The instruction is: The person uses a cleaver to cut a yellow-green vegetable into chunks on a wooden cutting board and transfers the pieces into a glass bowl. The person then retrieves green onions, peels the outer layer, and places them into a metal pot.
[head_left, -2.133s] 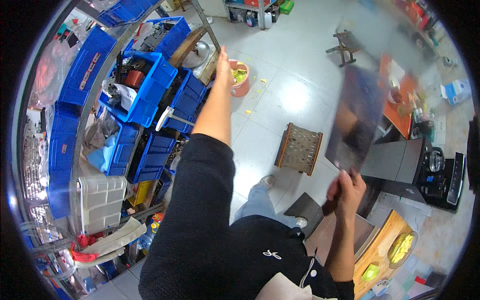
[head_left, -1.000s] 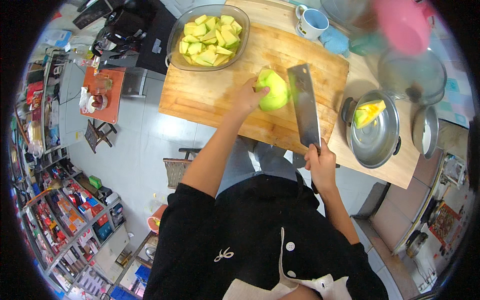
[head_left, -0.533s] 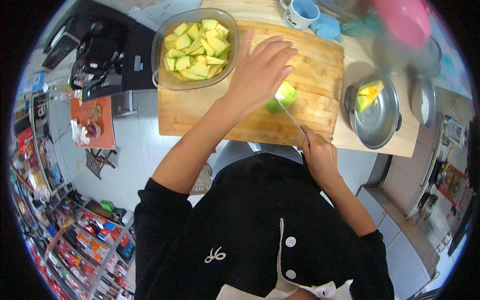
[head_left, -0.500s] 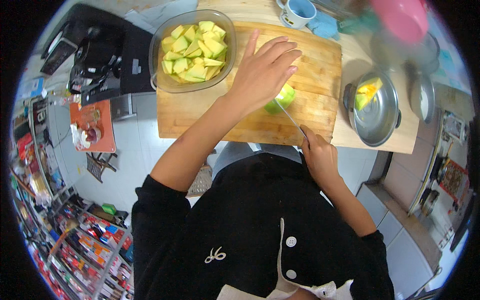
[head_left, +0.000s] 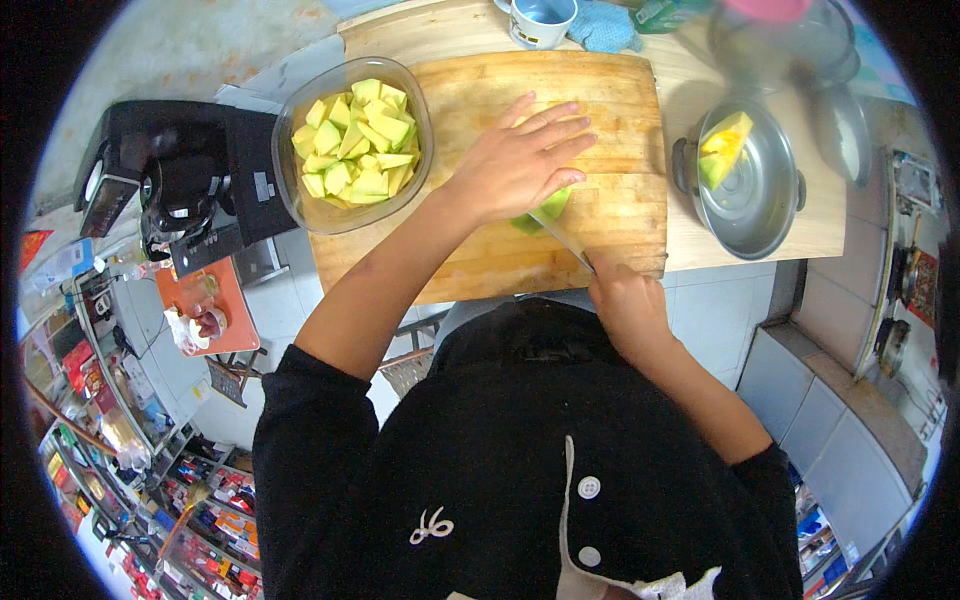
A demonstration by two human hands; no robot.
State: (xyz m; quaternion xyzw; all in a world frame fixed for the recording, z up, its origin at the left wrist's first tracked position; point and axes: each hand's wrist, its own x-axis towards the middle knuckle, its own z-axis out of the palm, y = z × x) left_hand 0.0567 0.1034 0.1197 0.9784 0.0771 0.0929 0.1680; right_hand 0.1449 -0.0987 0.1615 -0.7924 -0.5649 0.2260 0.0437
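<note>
Flat palm, blade underneath

Left hand presses the green fruit piece down with fingers spread, steadying it; right hand has its fingers wrapped round the knife.

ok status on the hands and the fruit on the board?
Left hand flat on the green fruit, pinning it to the cutting board. Right hand grips the knife, blade at the fruit. Nothing in the way.
</note>
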